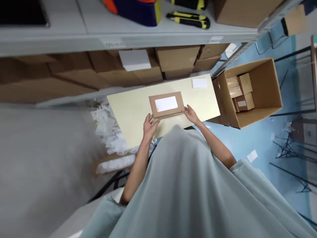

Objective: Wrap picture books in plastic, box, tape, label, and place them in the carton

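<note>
A small brown cardboard box (162, 112) lies on a cream-coloured desk (132, 122), just in front of the person's body; a white label (166, 103) with a small orange mark near one corner is on its upper face. The left hand (150, 127) is at the near left corner of the box, its fingers parted and the thumb held apart from them; the right hand (190, 114) is at the near right corner, fingers loosely spread, with fingertips against the edge. Both arms reach up from the short sleeves of a loose, pale grey-green shirt (180, 185), which fills the lower middle of the view. A white card (199, 83) lies toward the far right of the desk; to the right of the desk stands a large open carton (266, 86), with several small taped boxes (244, 83) grouped inside it. Along the far side of the desk, larger brown boxes (177, 58) stand in a row under a grey shelf (94, 39), and a white sheet (135, 60) lies against some of them; on top of the shelf are yellow-and-black utility knives (189, 19) and a dark blue object (138, 11) with orange and yellow parts. Crumpled whitish plastic (109, 127) is heaped to the left of the desk; a light blue floor (232, 140) shows to the right.
</note>
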A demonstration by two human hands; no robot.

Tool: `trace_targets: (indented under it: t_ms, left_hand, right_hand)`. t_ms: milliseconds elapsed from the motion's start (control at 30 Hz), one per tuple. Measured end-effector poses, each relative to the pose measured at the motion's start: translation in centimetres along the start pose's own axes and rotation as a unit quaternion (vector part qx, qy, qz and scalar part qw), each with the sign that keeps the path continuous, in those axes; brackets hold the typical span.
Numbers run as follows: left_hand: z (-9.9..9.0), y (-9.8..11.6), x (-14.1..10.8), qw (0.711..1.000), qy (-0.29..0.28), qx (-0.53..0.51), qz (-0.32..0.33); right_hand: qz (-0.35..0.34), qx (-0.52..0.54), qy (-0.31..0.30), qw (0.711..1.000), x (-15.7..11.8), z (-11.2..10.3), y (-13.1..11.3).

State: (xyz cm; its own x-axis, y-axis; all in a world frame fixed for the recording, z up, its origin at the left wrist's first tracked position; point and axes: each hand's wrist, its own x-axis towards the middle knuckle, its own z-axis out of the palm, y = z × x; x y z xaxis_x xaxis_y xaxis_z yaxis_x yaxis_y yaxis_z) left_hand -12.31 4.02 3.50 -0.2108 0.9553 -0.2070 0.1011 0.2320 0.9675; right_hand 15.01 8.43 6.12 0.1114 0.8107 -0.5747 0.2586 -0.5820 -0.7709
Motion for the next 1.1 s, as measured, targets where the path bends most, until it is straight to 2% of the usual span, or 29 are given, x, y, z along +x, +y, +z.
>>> trace_targets:
  t_ms: [33,100,167,233,333,467,533,600,700,767,833,900,1000,1033,1100]
  left_hand:
    - [0.2,0.8,-0.7,0.998,0.003,0.027,-0.052]
    - [0.9,2.8,-1.5,0.995,-0.015,0.056,-0.081]
    - [2.5,5.0,-1.1,0.996,-0.056,0.049,-0.051]
    - [5.1,7.1,-0.4,0.993,-0.116,0.029,-0.004]
    - [10.5,9.7,-0.1,0.976,-0.209,-0.003,0.052]
    - [18.2,12.2,-2.1,0.945,-0.312,-0.031,0.09]
    - [22.3,13.5,-3.9,0.925,-0.364,-0.019,0.109]
    - [26.9,14.8,-5.9,0.902,-0.413,0.004,0.125]
    - [34.7,16.3,-8.5,0.873,-0.468,0.034,0.134]
    - [40.6,16.6,-9.5,0.859,-0.489,0.064,0.139]
    - [46.6,16.1,-9.5,0.85,-0.498,0.102,0.138]
    - [52.5,14.8,-8.4,0.845,-0.505,0.129,0.122]
    - [59.5,11.7,-5.5,0.853,-0.494,0.154,0.068]
    - [61.2,10.5,-4.3,0.861,-0.477,0.171,0.045]
    - [63.2,8.4,-2.1,0.875,-0.434,0.214,0.005]
  right_hand:
    - [-0.001,0.022,0.018,1.0,-1.2,-0.2,0.2]
    - [-0.022,0.056,0.059,0.996,-3.7,-1.4,0.5]
    - [-0.044,0.083,0.108,0.99,-6.3,-3.5,0.8]
    - [-0.061,0.105,0.176,0.977,-8.9,-6.2,1.5]
    - [-0.102,0.117,0.311,0.938,-12.4,-10.4,3.4]
    - [-0.179,0.104,0.486,0.849,-15.3,-16.1,6.6]
    - [-0.152,0.107,0.534,0.825,-16.1,-19.3,8.1]
    - [-0.089,0.123,0.565,0.811,-16.4,-23.0,9.5]
    - [-0.023,0.169,0.598,0.783,-15.4,-29.7,12.2]
    - [-0.007,0.193,0.596,0.779,-13.7,-34.5,14.3]
    - [0.004,0.196,0.576,0.793,-11.5,-39.0,16.6]
    - [0.011,0.189,0.549,0.814,-8.8,-42.6,18.6]
    - [0.023,0.179,0.507,0.843,-4.3,-45.9,20.9]
    - [0.029,0.179,0.49,0.853,-2.7,-46.4,21.4]
    - [0.043,0.181,0.453,0.872,0.6,-46.7,22.3]
